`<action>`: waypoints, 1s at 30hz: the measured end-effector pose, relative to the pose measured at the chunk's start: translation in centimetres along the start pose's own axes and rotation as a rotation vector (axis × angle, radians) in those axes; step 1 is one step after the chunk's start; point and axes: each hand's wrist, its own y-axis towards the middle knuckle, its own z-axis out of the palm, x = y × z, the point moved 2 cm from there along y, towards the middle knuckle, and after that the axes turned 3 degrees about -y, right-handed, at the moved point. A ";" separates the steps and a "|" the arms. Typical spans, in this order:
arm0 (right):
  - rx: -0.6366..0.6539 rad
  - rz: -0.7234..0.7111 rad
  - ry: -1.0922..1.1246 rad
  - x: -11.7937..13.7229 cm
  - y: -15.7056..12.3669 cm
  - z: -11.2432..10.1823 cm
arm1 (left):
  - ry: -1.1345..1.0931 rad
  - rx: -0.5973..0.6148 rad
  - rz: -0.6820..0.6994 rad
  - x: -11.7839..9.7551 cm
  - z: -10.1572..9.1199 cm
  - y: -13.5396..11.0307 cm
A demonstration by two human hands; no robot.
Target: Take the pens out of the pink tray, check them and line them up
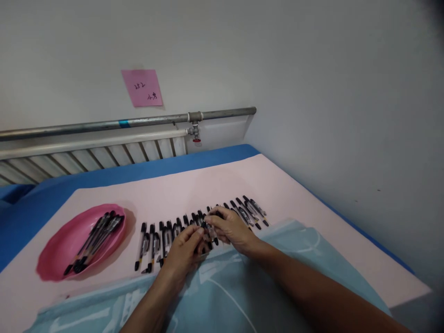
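The right hand [231,227] pinches a pen [212,235] by more pens [151,247]; the left hand [185,245] is close, but I can't tell its grip.

Behind the row of pens [169,233] there's a broad open run of pink sheet [166,199], room for a hand to sweep across! A narrower lane shows between the bowl [62,243] and the leftmost pen. Mid-row it's crowded, left hand [183,249] and right hand [229,226] blocking the way. Rightward, more bare sheet, until the wall [347,138]! Up front, rumpled blue cover [294,249] crowds the pens.
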 end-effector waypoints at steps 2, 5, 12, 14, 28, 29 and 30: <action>-0.015 -0.011 0.014 0.0 0.0 0.0 | 0.016 0.002 0.009 0.0 0.0 0.0; -0.009 -0.006 -0.011 -0.1 0.0 0.0 | 0.021 0.005 0.010 0.0 0.0 0.0; 0.023 -0.044 -0.045 -0.4 0.1 0.0 | 0.026 0.002 0.022 0.0 0.3 0.1; 0.034 -0.035 -0.031 -0.5 0.1 0.0 | 0.021 -0.002 0.013 0.0 0.3 0.1; 0.007 -0.008 -0.020 0.0 -0.1 0.1 | 0.051 0.000 0.007 -0.2 0.4 -0.3; 0.018 -0.006 -0.003 0.0 -0.1 0.1 | 0.051 -0.003 0.005 -0.2 0.4 -0.2; 0.029 -0.001 0.014 0.0 -0.1 0.1 | 0.051 -0.007 0.002 -0.1 0.4 -0.2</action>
